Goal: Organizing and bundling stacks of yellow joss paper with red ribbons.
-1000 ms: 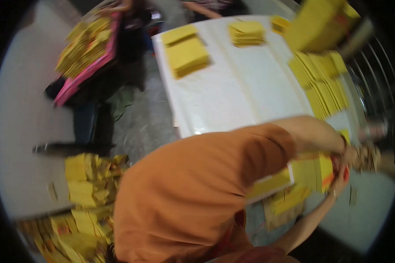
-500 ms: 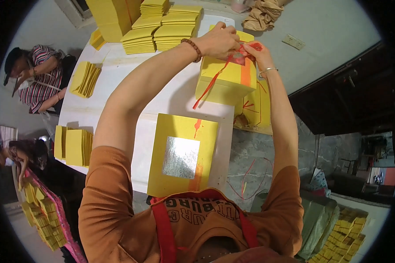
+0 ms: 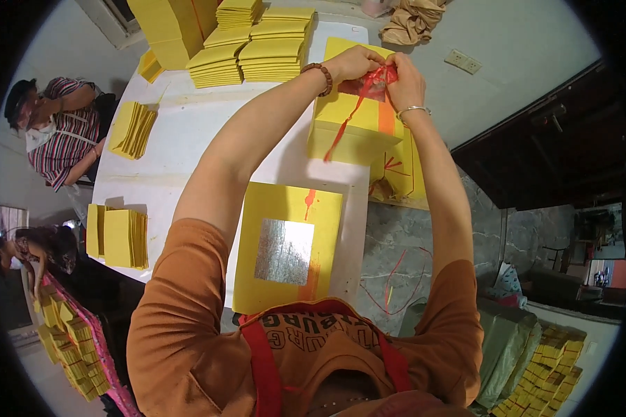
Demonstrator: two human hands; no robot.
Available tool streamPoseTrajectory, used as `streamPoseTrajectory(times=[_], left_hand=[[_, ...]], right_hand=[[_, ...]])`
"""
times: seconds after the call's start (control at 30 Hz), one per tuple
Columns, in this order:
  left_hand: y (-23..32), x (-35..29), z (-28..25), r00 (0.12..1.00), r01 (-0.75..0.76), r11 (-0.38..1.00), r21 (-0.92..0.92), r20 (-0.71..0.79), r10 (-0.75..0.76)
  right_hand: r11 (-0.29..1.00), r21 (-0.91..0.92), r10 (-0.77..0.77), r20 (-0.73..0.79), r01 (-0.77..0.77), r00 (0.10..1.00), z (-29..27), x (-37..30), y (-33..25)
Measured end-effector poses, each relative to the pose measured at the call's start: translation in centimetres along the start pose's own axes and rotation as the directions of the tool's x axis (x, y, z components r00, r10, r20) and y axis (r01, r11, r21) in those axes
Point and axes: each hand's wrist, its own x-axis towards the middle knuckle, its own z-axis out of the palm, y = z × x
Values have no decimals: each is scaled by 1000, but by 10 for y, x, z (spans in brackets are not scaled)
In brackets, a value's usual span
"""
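Note:
At the far right of the white table stands a thick stack of yellow paper (image 3: 351, 142), with a silvery-red patch and an orange stripe on top. Red plastic ribbon (image 3: 346, 126) lies bunched over the patch, and one loose tail hangs down the near side. My left hand (image 3: 357, 62) is closed, pinching the bunched ribbon from the left. From the right, my right hand (image 3: 407, 83) is closed on the same ribbon, fingertips close to the left ones. Nearer me lies another yellow paper stack (image 3: 255, 201) with a silver square (image 3: 284, 251) on its top sheet.
Bundles of folded yellow paper (image 3: 275, 48) fill the table's back, with smaller bundles (image 3: 126, 236) along its left edge. More yellow paper (image 3: 403, 184) stands right of the tied stack. One person (image 3: 62, 135) sits at left; another (image 3: 45, 250) bends over a pink-edged table.
My left hand has lowered and flattened, and both hands' fingertips have drawn in around the bunched ribbon. The ribbon tail has shifted right. The seated person's arm has dropped from near the head.

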Motion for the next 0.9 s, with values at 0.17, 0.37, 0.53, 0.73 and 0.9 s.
streamPoseTrajectory(times=[0.17,0.37,0.53,0.73,0.9], left_hand=[[-13,17,-10,985,-158,940,302,-20,172],[-2,0,6,927,63,716,695,-306,216],[-19,-12,-9,918,207,669,714,-377,119],[-48,-55,-60,868,-220,963,158,-418,267],[-96,-200,-43,866,-72,956,-286,-493,-82]], right_hand=[[999,-38,16,-46,-18,999,-6,5,-6],[987,-141,-77,19,79,997,-18,-17,-1],[998,35,38,115,-43,993,-22,-47,9],[739,611,480,-179,-285,859,-26,-121,-10],[61,749,613,494,-660,617,-24,-251,-66]])
